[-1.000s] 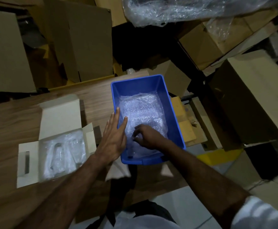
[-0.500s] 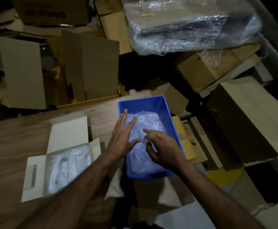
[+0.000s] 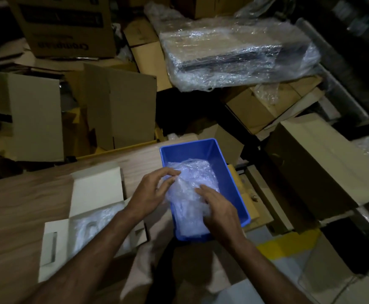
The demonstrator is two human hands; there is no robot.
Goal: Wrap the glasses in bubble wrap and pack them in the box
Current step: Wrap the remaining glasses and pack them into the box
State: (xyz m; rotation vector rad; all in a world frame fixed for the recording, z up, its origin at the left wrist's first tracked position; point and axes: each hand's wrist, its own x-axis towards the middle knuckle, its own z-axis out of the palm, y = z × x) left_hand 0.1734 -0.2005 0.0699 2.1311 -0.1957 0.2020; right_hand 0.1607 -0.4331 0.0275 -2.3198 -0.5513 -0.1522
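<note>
Cardboard cartons crowded the dim storeroom beyond our wooden counter (image 3: 25,200). At its right end sat the blue bin (image 3: 234,178), holding a crumpled bubble wrap (image 3: 192,189) bundle; whether a glass lay inside it, we could not tell. Our left hand (image 3: 150,191) curled its fingers round the bundle's near-left edge, while our right hand (image 3: 218,207) lay over its right side, fingers bent on the film. The white box (image 3: 93,194) stood open just left, with wrapped pieces inside. We judged the lift needed both hands cupped underneath, gently, so nothing slipped from the loose wrap.
</note>
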